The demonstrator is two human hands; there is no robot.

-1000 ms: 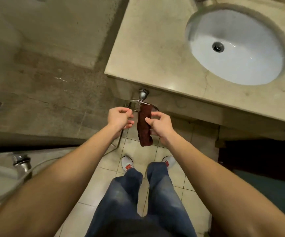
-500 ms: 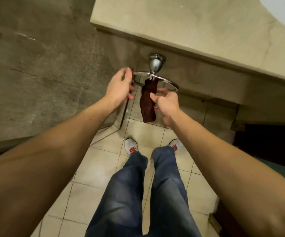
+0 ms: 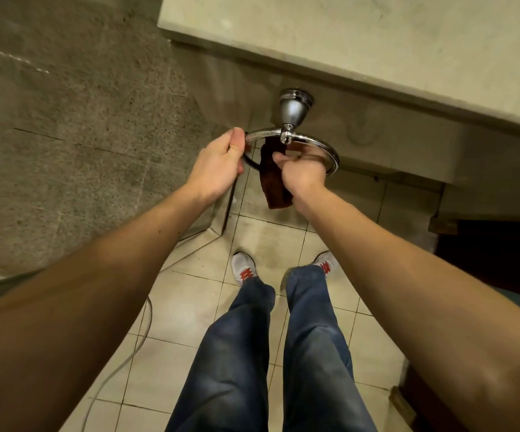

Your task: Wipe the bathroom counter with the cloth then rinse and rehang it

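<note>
The ring (image 3: 330, 154) under the bench (image 3: 346, 42) is gripped by the left hand (image 3: 218, 165). The cloth (image 3: 276, 191) hung on it is clutched by the right hand (image 3: 302, 174). Unhooking or rehanging is judged; a steady pull is needed next.

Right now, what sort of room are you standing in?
A bathroom, most likely: a pale stone vanity counter, a chrome towel ring fixed to its front with a dark red cloth hanging through it, and a tiled floor below.
</note>
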